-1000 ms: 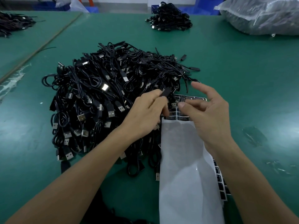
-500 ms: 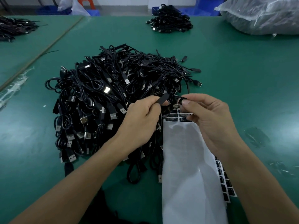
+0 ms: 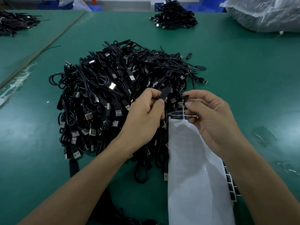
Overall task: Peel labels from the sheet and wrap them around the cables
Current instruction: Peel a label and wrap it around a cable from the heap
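Small black label [image 3: 186, 98] pinched between thumb and forefinger of right hand [image 3: 215, 122], held up off the sheet. Just beside it, not touching, black cable end [image 3: 165, 93] pinched in fingertips of left hand [image 3: 144, 117]. Label sheet [image 3: 193, 176] lies below right hand, mostly bare white backing, a few black labels left at its far end and along its right edge. Sheet's left edge sits against the big cable pile [image 3: 103, 95]. All on green table [image 3: 243, 70]. Far side: smaller cable heap [image 3: 173, 17], clear plastic bag [image 3: 266, 13].
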Demonstrator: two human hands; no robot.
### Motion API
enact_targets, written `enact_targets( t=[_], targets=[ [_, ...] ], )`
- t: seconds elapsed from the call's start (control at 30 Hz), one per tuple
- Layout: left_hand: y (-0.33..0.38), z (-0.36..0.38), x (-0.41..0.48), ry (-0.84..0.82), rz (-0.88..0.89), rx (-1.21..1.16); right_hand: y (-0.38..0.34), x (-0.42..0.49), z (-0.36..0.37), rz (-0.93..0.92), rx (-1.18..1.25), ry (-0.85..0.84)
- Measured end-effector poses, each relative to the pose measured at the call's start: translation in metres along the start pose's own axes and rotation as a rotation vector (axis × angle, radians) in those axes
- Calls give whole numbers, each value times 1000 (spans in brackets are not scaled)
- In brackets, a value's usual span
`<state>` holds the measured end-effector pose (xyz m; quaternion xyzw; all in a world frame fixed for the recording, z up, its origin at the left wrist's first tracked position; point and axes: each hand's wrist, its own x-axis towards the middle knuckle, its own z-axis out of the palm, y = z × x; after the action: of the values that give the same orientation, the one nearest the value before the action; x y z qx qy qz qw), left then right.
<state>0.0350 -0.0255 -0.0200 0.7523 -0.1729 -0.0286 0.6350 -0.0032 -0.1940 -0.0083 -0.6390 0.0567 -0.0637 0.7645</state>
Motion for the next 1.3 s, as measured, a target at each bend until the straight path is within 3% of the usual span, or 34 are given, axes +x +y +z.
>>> enact_targets(
  t=[0.13, 0.23, 0.63, 0.87, 1.0, 1.17, 1.3],
  targets=[
    [1, 0, -1, -11, -24, 0, 2, -3, 2, -166, -299, -49],
    [3, -1, -3, -19, -8, 69, 3, -5, 5, -180, -385, -102],
    [4, -2, -4, -17, 18, 24, -2, -6, 1, -93, -305, -165],
    [2, -3, -1, 10, 20, -31, 0, -4, 0, -157, -220, 11],
    [3, -3, 2, 89, -11, -93, 0, -3, -1, -97, -262, 117],
    [5, -5, 3, 96, -41, -181, 3, -5, 9, 42, -249, -8],
    [5, -4, 3, 99, -44, -184, 3, -5, 15, 71, -117, 32]
  ],
)
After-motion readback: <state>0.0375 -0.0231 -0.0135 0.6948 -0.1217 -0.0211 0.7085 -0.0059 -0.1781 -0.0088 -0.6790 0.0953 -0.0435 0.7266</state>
